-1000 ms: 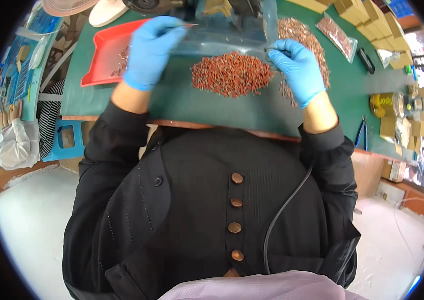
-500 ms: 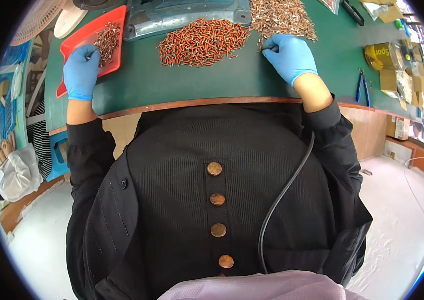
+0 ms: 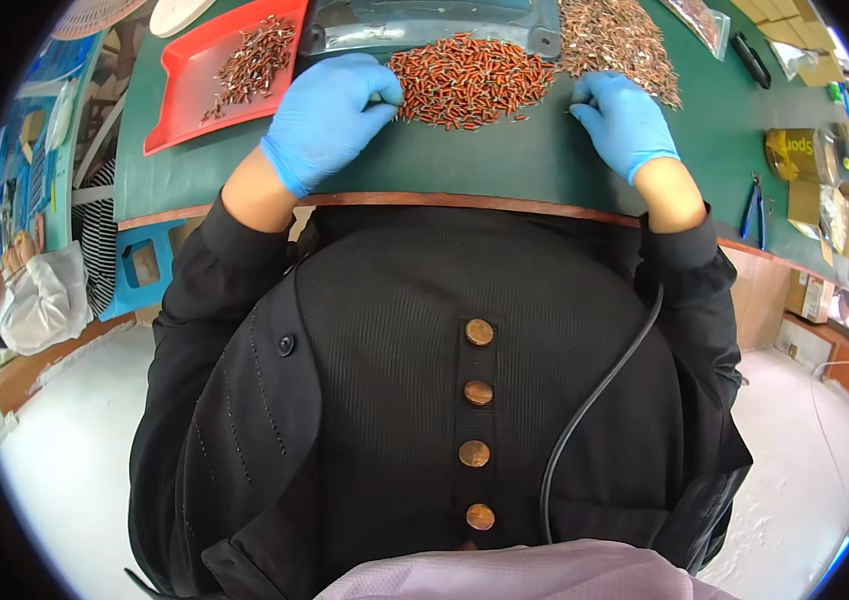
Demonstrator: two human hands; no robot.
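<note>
While both blue-gloved hands rest on the green bench [image 3: 504, 165], the left hand [image 3: 329, 120] curls in a narrow pinch at the near-left edge of a heap of small red-orange parts [image 3: 469, 78], a red tray [image 3: 199, 90] of similar parts farther left. Right of that grip, the right hand [image 3: 624, 122] touches a brownish pile [image 3: 614, 40] with bent fingers; whether it holds anything cannot be told.

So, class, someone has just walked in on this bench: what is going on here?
A person in blue gloves works at a green mat. The left hand pinches at the edge of a heap of small red-orange parts. The right hand touches the near edge of a heap of brownish metal pieces. A red tray to the left holds a few more pieces.
</note>
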